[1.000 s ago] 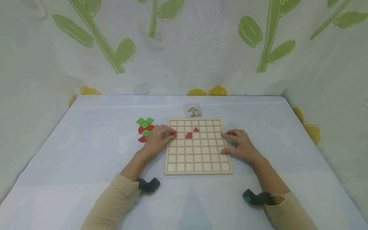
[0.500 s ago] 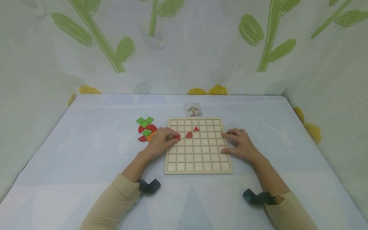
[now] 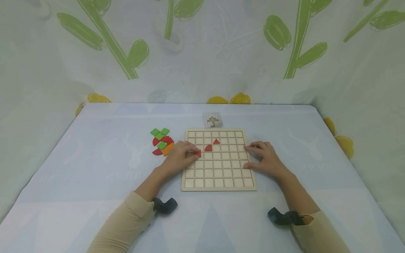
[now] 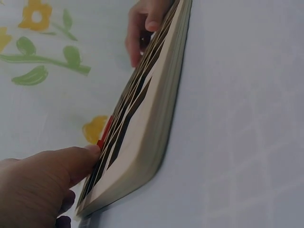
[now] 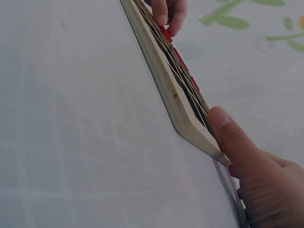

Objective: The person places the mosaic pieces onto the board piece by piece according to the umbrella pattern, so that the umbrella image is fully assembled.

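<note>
In the head view, my left hand is over the left side of a wooden grid board. Its thumb and fingertips pinch a small red tile, partly covered by the fingers. The left wrist view shows the thumb right at the red tile, low over the grid. At the board's right edge, my right hand rests with thumb and fingers spread apart, fingertips touching the rim. Two red pieces lie in cells in the upper part of the grid: a triangle and a quarter circle.
Left of the board lies a loose group of wooden tiles: several green squares, an orange piece and red curved pieces. Behind the board is a small pattern card with a printed grid. Everything stands on a pale printed tablecloth.
My left hand has moved right and slightly nearer with the red tile, farther in over the board's left columns. More of the orange piece shows. The right hand has stayed in place.
</note>
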Tool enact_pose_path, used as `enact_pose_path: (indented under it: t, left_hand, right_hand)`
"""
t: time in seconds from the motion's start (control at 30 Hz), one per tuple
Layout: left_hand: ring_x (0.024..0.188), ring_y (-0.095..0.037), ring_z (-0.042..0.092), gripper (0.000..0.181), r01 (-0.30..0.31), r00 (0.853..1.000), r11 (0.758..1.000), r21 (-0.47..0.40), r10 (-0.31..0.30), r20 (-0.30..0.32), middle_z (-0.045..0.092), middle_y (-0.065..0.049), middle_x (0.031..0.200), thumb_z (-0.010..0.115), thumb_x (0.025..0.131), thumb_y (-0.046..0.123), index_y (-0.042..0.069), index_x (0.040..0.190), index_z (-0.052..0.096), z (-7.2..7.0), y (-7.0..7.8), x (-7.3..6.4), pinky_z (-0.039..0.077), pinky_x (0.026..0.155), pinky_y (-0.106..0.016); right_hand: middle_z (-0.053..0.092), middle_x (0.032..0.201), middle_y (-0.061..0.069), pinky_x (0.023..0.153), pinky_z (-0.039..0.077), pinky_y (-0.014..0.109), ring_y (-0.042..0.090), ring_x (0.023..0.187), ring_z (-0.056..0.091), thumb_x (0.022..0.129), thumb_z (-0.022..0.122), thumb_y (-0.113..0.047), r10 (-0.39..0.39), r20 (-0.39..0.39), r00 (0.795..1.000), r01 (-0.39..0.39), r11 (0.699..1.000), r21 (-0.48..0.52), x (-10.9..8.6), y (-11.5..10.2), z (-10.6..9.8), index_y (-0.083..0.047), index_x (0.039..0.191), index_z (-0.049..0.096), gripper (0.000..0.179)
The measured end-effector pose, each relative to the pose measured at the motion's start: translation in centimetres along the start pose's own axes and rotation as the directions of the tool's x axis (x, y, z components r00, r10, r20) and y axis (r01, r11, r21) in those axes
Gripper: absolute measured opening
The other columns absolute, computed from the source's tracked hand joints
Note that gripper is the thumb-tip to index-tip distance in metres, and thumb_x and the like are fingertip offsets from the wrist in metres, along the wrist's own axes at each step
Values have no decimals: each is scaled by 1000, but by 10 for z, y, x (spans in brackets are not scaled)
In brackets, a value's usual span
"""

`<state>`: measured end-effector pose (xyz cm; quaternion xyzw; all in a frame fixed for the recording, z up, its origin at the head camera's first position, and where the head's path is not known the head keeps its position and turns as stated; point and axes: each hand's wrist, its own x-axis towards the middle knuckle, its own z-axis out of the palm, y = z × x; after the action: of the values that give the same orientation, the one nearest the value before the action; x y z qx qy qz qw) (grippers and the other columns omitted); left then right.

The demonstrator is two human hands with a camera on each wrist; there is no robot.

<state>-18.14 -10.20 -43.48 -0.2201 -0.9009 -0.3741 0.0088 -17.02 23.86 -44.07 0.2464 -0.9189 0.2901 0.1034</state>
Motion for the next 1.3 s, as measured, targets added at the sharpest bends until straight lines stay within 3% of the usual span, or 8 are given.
enact_pose_path:
  t: [0.27,0.53,0.8,0.93,1.1,1.3]
  left_hand:
    - [91,-13,45,17,-38,999,999,-27,38,-8,63,8,100,71,84,23,22,101,72,1,1,-2,39,72,-30]
    - [93,-13,46,15,-83,997,996,-28,83,6,63,8,101,71,84,21,22,99,73,1,0,-3,40,76,-31]
    - [93,-14,48,14,-131,991,991,-11,131,-17,64,7,99,71,84,20,18,98,74,5,0,-2,39,77,-32]
    - [95,-13,48,16,-77,997,995,-64,78,6,64,8,100,70,86,23,20,101,73,3,1,0,40,79,-33]
    - [98,-14,47,23,58,997,990,-128,-52,49,63,9,103,69,86,29,22,107,71,-5,2,3,41,79,-34]
    - [98,-17,47,29,127,992,988,-87,-124,37,63,6,108,68,85,28,20,112,69,-16,-3,7,42,78,-36]
  right_hand:
    - [56,115,14,89,35,47,29,106,43,64,85,-28,8,6,1000,-8,1000,6,0,-3,-1,-6,120,64,64]
    - [56,115,14,89,35,48,31,106,43,64,85,-28,3,9,1000,-3,1000,8,1,-2,0,-5,120,64,63]
    - [57,114,13,89,34,48,31,106,44,65,84,-30,-10,1,1000,10,1000,6,0,1,0,-5,120,64,64]
    - [56,115,13,89,34,48,31,107,44,66,84,-30,-7,2,1000,7,1000,0,0,1,1,-6,120,64,63]
    - [55,116,14,90,34,49,32,108,43,66,84,-28,9,13,1000,-9,1000,6,0,2,1,-6,121,64,63]
    - [55,116,14,90,33,49,32,108,43,64,84,-29,0,7,1000,0,1000,8,0,2,1,-5,121,64,65]
